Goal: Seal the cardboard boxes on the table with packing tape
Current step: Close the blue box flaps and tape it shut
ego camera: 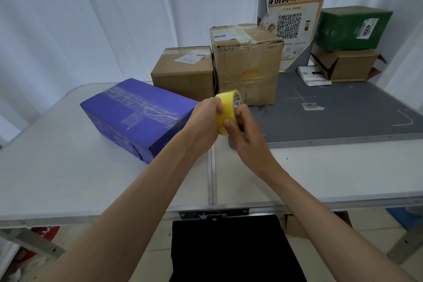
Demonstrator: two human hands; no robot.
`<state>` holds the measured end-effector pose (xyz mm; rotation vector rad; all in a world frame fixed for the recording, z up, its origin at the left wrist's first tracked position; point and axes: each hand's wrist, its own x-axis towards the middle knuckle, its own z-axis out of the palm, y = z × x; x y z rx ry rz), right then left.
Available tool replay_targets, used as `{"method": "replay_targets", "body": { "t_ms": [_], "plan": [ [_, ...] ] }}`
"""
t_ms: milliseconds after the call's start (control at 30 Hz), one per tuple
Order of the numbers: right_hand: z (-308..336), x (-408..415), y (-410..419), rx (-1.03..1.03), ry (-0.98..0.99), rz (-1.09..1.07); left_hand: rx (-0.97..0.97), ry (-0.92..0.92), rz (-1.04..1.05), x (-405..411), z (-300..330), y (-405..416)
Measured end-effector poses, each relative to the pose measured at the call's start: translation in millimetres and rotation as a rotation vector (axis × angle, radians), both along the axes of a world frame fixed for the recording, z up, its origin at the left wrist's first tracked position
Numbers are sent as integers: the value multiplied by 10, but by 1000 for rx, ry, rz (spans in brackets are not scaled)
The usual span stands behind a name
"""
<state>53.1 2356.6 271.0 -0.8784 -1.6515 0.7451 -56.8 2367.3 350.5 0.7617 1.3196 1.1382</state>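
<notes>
Two hands at frame centre grip yellow tape roll (226, 112): left hand (206, 119) clasps rim, right hand (242, 130) pinches, probably seeking tape end. Peel slowly, keep strip straight. Purple box (137, 114) left of centre.

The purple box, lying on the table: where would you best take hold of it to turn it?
Probably by the two long side walls of the purple box, coming down from above. It lies flat and long, its taped top faces up, and its near end is free of the brown boxes behind.

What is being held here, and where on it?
A yellow tape roll, held by both hands: left hand grips its left rim, right hand its outer band and right side.
</notes>
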Motion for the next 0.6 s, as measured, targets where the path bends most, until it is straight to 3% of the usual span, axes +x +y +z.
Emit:
{"method": "replay_targets", "body": {
  "t_ms": [133, 400, 433, 500, 567, 600],
  "plan": [
    [11, 10, 3, 21, -10, -4, 11, -157, 13, -15, 0, -15],
    [43, 23, -21, -2, -5, -4, 15, -14, -103, -55, 47, -14],
    [47, 34, -24, -6, -1, -13, 45, 92, -146, -73, 40, -12],
    [63, 57, -32, -29, 13, -24, 193, 526, -190, -130, 25, 16],
    [72, 78, -42, -39, 25, -37, 478, 879, -116, -218, 3, 32],
    [75, 86, -43, -43, 32, -46, 633, 942, -88, -256, 6, 32]
  ]
}}
